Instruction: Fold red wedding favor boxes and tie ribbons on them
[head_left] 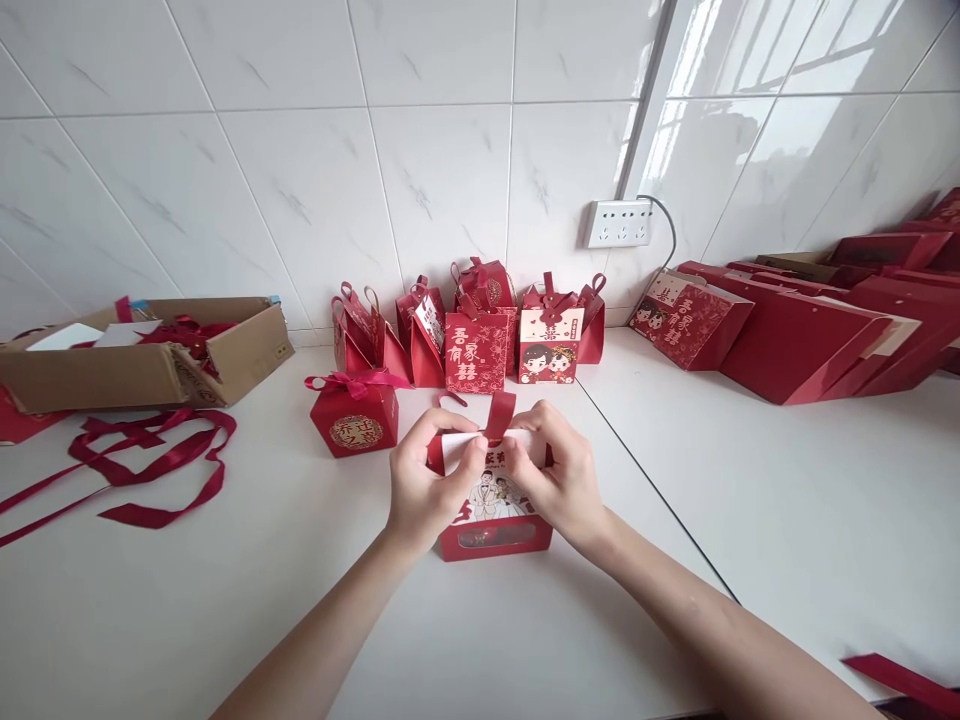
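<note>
A red gift box [495, 540] with a clear window low on its front stands upright before me on the white table. Its white front flap shows a printed couple, and a red ribbon loop [501, 412] sticks up at the top. My left hand [431, 475] pinches the box's upper left edge, thumb in front and fingers behind. On the upper right edge, my right hand [559, 470] grips in the same way. Both thumbs are close together just below the loop. The fingertips behind the flap are hidden.
Behind stand several finished-looking red boxes [476, 350], with a bow-tied box [356, 420] nearer left. Loose red ribbon [165, 440] lies beside a cardboard carton [232, 350]. Several flattened red boxes [795, 320] lean at right. A power strip [618, 224] hangs on the tiled wall.
</note>
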